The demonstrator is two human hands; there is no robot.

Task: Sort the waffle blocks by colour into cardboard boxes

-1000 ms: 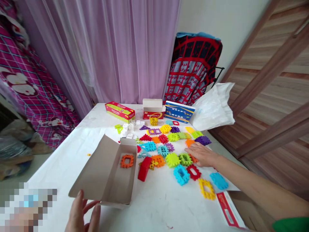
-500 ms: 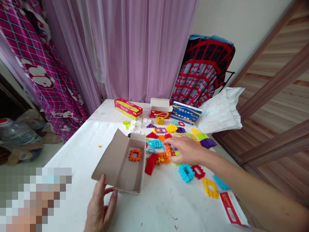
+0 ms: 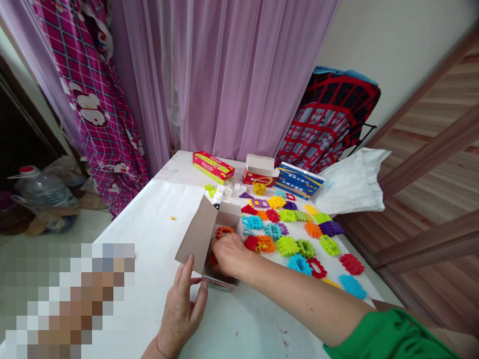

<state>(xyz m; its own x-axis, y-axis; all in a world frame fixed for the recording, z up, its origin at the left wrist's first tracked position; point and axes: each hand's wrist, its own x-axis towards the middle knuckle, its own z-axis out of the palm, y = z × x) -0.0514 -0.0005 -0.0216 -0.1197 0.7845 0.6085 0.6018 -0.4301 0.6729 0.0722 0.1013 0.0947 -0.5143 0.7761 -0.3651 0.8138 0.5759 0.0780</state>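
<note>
An open cardboard box [image 3: 234, 215] with a plain grey inside lies on the table, its lid flap [image 3: 200, 232] folded out to the left. My left hand [image 3: 183, 299] holds the near corner of the box, fingers at the flap and thumb at the near end. Inside the box is my right hand [image 3: 230, 254], closed on an orange building block that its fingers mostly cover. Another orange block [image 3: 223, 231], shaped like a notched frame, rests in the far part of the box. Just right of the box lie a red piece [image 3: 250, 243] and more orange blocks [image 3: 266, 244].
Many coloured notched blocks [image 3: 287, 246] spread over the right half of the white-covered table [image 3: 149, 239]. Along the back stand a red-and-yellow box [image 3: 213, 168], an open red box [image 3: 259, 172], a blue box [image 3: 299, 180] and a white bag [image 3: 352, 184]. Small white pieces [image 3: 224, 192] lie nearby.
My right hand has moved left from the block pile into the box, carrying an orange block. My left hand stays at the box corner. The view has shifted.
</note>
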